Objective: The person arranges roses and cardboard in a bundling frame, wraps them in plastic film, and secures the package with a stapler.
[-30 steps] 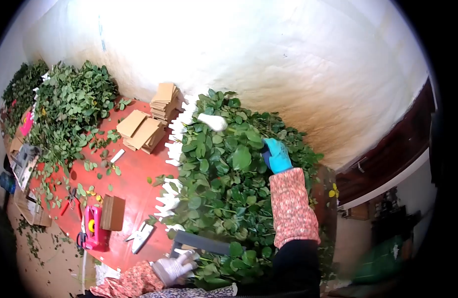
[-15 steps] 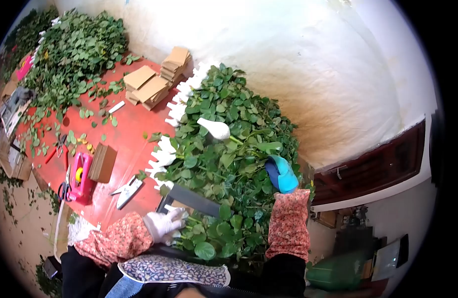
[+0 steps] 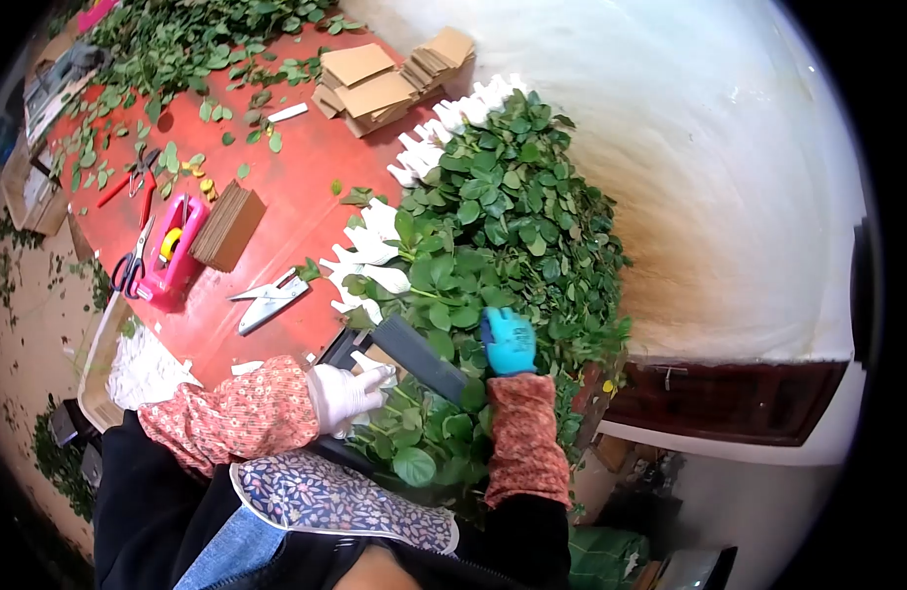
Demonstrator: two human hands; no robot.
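Note:
My right hand [image 3: 511, 342], in a teal glove with a dark palm, is closed over the foliage. It seems to grip the leafy stem of a rose [image 3: 385, 278] whose head sits in a white sleeve; its fingertips are partly hidden. That rose lies on the pile of leafy stems [image 3: 513, 187], its head beside other white sleeved heads [image 3: 355, 261]. In a white glove, my left hand [image 3: 350, 395] has its fingers stretched out over a dark tray-like holder [image 3: 424, 362] with cardboard inside. White tips and leafy stems [image 3: 414, 462] show beside those fingers.
On the red table [image 3: 296, 216] lie white-handled pruning shears [image 3: 272, 300], a pink tape dispenser [image 3: 170, 258], scissors [image 3: 131, 270], red-handled pliers [image 3: 139, 182] and a cardboard stack [image 3: 229, 228]. More cardboard [image 3: 375, 88] stands farther back. A wall [image 3: 709, 197] rises at the right.
My right hand has brought the sleeved rose down and leftward onto the pile, beside the other heads. My left hand stays at the dark holder. The head view has shifted.

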